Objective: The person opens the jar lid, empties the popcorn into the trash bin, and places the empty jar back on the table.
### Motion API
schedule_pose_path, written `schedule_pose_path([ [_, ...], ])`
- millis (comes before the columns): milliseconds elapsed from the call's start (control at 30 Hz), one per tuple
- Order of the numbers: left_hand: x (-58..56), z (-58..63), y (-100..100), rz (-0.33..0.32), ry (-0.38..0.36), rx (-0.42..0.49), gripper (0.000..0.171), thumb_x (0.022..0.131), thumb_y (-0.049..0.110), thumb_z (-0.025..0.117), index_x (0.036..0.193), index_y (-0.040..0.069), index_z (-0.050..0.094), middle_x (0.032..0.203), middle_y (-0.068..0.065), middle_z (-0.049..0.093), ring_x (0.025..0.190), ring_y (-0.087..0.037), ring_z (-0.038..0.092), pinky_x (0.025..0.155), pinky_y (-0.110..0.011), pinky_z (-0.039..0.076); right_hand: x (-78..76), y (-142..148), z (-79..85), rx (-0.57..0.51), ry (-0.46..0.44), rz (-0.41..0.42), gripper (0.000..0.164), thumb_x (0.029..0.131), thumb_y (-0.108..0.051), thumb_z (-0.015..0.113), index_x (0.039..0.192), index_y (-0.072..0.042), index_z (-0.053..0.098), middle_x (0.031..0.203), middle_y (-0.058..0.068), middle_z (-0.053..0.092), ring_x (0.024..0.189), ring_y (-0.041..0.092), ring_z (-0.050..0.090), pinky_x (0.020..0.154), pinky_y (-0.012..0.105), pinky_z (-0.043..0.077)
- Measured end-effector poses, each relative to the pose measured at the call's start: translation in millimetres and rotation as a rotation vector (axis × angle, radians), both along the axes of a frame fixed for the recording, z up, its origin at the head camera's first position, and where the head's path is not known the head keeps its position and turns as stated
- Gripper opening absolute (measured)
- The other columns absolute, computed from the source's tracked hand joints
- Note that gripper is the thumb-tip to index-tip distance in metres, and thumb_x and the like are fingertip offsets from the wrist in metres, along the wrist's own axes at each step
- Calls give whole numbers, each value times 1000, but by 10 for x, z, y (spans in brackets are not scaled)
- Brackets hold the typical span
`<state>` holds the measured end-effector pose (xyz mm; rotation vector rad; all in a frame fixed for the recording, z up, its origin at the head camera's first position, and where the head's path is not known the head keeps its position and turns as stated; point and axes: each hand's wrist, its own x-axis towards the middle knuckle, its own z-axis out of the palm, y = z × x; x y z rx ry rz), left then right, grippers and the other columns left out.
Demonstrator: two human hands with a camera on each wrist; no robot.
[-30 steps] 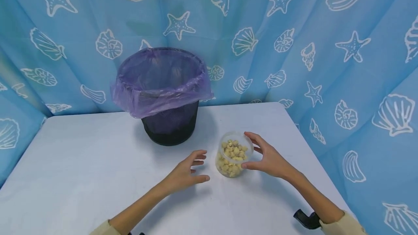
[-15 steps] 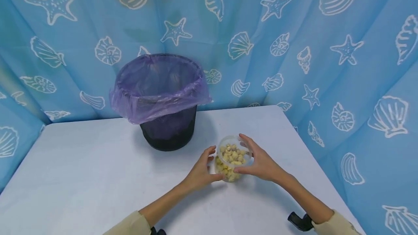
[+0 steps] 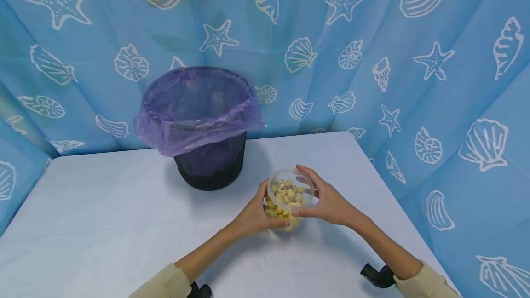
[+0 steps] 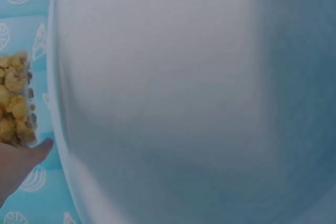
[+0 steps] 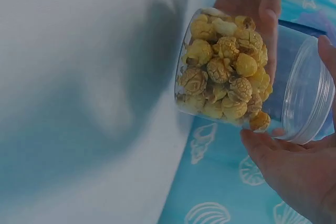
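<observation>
Both hands hold a clear plastic jar (image 5: 296, 85) of caramel popcorn (image 3: 287, 193), with no lid on its mouth. My left hand (image 3: 253, 214) grips the jar's left side, its thumb across the front. On the other side, near the rim, my right hand (image 3: 331, 200) has its thumb in front and fingers behind. The right wrist view shows popcorn filling the lower part of the jar, with the upper part see-through. At the left edge of the left wrist view, the left thumb (image 4: 23, 161) lies by the popcorn. Some left fingers are hidden behind the jar.
A black mesh trash bin (image 3: 213, 164) with a purple liner bag (image 3: 194, 134) folded over its rim stands behind and left of the jar. The white table (image 3: 103, 224) ends at a blue shell-print curtain (image 3: 314, 26) at the back and sides.
My left hand has come right from beside the jar and now grips it. The right hand has taken a closer hold. The bin has stayed put.
</observation>
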<state>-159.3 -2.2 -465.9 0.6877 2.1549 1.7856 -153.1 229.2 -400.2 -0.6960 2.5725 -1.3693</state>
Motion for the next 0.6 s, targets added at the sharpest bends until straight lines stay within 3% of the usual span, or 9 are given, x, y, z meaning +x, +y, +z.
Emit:
schedule_pose_path([
  [233,-5,132,-94,-30,39,58,115,73,20,90,158,18,13,141,-6,43,121,-22,49,99,-41,45,-10,-63,214,-41,-1,86,102,79,-32,86,158,-14,24,158,14,32,134,37,42,103,58,42],
  [400,13,251,-150,3,82,81,114,72,18,90,157,19,15,143,-6,41,123,-24,47,99,-43,45,-28,-123,351,-67,5,132,103,80,-35,85,159,-15,21,160,12,27,137,36,38,105,59,39],
  [600,64,410,-172,120,104,105,115,72,20,91,157,20,15,146,-5,38,126,-25,46,102,-45,45,15,-267,458,-76,67,40,100,83,-34,82,158,-10,21,161,12,25,142,33,32,110,59,32],
])
